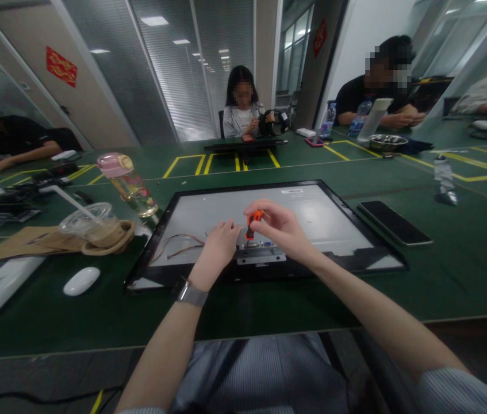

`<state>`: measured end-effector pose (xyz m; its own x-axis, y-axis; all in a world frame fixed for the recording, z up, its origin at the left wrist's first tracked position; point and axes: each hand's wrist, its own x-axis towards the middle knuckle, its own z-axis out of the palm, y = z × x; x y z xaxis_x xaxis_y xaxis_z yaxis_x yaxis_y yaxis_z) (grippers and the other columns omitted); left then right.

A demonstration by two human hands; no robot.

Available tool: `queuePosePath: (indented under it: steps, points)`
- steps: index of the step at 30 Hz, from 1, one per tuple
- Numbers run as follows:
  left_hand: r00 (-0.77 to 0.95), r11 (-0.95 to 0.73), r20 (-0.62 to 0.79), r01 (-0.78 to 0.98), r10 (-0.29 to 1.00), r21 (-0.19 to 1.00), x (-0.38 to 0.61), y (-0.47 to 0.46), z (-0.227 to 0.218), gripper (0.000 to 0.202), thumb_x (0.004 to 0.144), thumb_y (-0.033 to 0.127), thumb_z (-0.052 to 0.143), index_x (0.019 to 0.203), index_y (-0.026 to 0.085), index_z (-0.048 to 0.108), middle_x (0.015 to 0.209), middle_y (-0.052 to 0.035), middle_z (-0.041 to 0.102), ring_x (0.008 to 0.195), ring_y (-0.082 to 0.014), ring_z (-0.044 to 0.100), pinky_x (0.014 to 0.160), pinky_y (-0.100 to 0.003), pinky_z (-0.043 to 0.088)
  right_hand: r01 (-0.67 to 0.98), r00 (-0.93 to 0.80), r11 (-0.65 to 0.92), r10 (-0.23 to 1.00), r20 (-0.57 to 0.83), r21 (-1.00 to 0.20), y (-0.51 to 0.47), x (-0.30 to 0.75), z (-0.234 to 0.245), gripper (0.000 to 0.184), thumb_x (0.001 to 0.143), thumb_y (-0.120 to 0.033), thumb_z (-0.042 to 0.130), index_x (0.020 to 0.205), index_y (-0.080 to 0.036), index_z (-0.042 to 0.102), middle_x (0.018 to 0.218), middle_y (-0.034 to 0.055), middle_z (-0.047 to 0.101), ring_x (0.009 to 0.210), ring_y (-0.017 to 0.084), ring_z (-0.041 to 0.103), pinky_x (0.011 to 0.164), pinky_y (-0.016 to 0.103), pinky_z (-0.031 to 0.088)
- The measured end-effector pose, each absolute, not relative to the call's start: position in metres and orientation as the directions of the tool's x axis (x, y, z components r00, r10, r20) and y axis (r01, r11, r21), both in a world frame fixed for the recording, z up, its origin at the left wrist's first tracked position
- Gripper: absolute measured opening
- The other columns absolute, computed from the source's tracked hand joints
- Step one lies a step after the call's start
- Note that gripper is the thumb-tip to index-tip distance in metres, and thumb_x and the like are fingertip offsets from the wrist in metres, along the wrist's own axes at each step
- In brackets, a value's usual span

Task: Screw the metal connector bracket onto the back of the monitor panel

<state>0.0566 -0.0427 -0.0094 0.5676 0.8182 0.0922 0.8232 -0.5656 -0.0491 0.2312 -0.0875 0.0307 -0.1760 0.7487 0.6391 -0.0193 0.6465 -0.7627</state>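
Note:
A flat display panel [312, 221] with a black frame lies back side up on the table before me. My right hand [284, 230] grips a short orange and black screwdriver [254, 221], held upright with its tip down at a small board with connectors [260, 244]. A metal bracket [261, 255] sits along the near edge of that board. My left hand [221, 247] is at the board's left end, fingers bent and close together; what lies under them is hidden. Thin loose wires [178, 238] run across the panel left of my left hand.
Left of the panel stand a pink-lidded bottle [129, 184], a plastic cup with a straw [96, 221] and a white mouse [81, 281]. A phone [394, 222] lies to the right, with a crumpled silver packet [445, 181] beyond it. Several people sit around the table.

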Motion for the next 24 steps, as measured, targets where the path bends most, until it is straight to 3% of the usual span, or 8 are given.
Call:
queuePosePath:
  steps: [3,9,12,15,20,24]
  points:
    - [0.567,-0.566,0.101,0.823,0.817,-0.041,0.056,-0.043,-0.009,0.034,0.095,0.004,0.035,0.113,0.014,0.062,0.112,-0.0123,0.061,0.102,-0.0231,0.06,0.092,-0.036,0.05,-0.004,-0.171,0.679,0.723,0.669,-0.735,-0.087,0.232,0.031,0.009,0.089,-0.03,0.069,0.098,-0.029,0.073,0.099,0.0014,0.068,0.099,0.02,0.064,0.09,0.041,0.055]
    - [0.58,-0.575,0.096,0.815,0.809,-0.079,0.056,-0.045,-0.007,0.033,0.093,0.003,0.037,0.113,0.013,0.062,0.108,-0.0127,0.061,0.097,-0.0266,0.06,0.086,-0.039,0.051,0.111,-0.2,0.668,0.741,0.642,-0.736,-0.088,0.236,0.029,0.029,0.1,-0.026,0.049,0.125,-0.031,0.064,0.117,0.0047,0.069,0.112,0.021,0.063,0.099,0.046,0.051]
    - [0.569,-0.564,0.093,0.823,0.817,-0.073,0.057,-0.045,-0.007,0.034,0.094,0.003,0.036,0.114,0.014,0.062,0.11,-0.0132,0.061,0.099,-0.0265,0.06,0.087,-0.039,0.05,0.121,-0.226,0.691,0.718,0.658,-0.712,-0.086,0.236,0.027,0.028,0.096,-0.027,0.058,0.123,-0.031,0.063,0.119,0.0045,0.067,0.113,0.022,0.062,0.1,0.045,0.051]
    - [0.566,-0.562,0.097,0.824,0.819,-0.071,0.056,-0.045,-0.007,0.034,0.095,0.005,0.036,0.116,0.014,0.061,0.11,-0.0131,0.061,0.099,-0.0265,0.059,0.087,-0.038,0.05,0.159,-0.208,0.724,0.689,0.694,-0.671,-0.084,0.234,0.024,0.03,0.088,-0.024,0.069,0.117,-0.029,0.064,0.113,0.0041,0.065,0.104,0.021,0.063,0.09,0.041,0.055]
    - [0.582,-0.578,0.112,0.813,0.805,-0.072,0.056,-0.045,-0.009,0.031,0.096,0.006,0.037,0.114,0.013,0.061,0.11,-0.0131,0.061,0.098,-0.0264,0.059,0.087,-0.039,0.05,0.241,-0.176,0.765,0.64,0.748,-0.597,-0.084,0.23,0.022,0.027,0.09,-0.019,0.064,0.116,-0.025,0.063,0.104,0.0051,0.067,0.093,0.02,0.065,0.085,0.04,0.057]
    - [0.576,-0.573,0.111,0.817,0.81,-0.06,0.056,-0.043,-0.012,0.032,0.095,0.005,0.037,0.113,0.014,0.062,0.109,-0.0127,0.061,0.099,-0.0262,0.059,0.088,-0.039,0.05,0.248,-0.193,0.767,0.638,0.745,-0.592,-0.086,0.229,0.021,0.034,0.092,-0.021,0.063,0.125,-0.025,0.058,0.111,0.0072,0.068,0.097,0.022,0.066,0.089,0.042,0.057]
